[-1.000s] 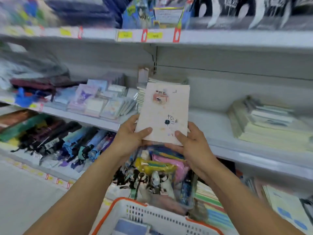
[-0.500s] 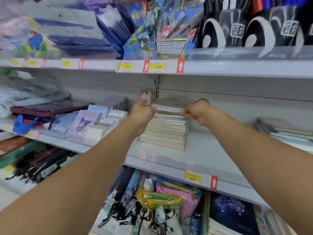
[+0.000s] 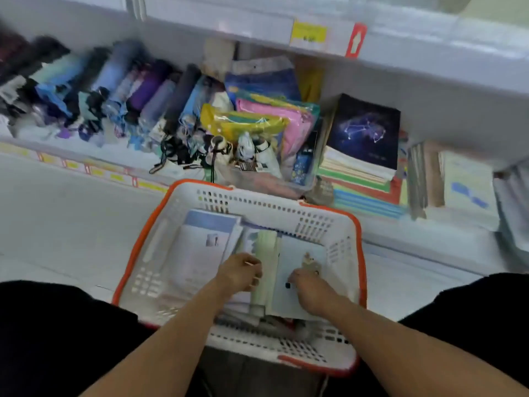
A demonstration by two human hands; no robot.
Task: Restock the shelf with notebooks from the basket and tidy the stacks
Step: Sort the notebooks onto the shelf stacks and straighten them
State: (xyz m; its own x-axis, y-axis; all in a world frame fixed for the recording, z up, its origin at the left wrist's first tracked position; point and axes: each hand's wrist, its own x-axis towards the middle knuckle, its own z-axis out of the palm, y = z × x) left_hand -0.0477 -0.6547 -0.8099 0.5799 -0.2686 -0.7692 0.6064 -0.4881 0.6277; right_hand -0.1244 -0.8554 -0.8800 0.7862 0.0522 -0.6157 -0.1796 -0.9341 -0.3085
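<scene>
- Both your hands are down in the white basket (image 3: 347, 253) among the notebooks.
- Your left hand (image 3: 239, 275) curls its grip on the pale green notebook (image 3: 266, 253).
- Your right hand (image 3: 310, 287) pinches the light blue notebook (image 3: 297, 265) lying just beside it.

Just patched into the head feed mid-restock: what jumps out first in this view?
The white plastic basket with an orange rim fills the centre foreground, with both hands down among its notebooks: the left hand beside a pale green notebook, the right hand on a light blue notebook. Behind it, the low shelf holds a dark starry constellation notebook atop a stack at right and a row of folded umbrellas at left.
</scene>
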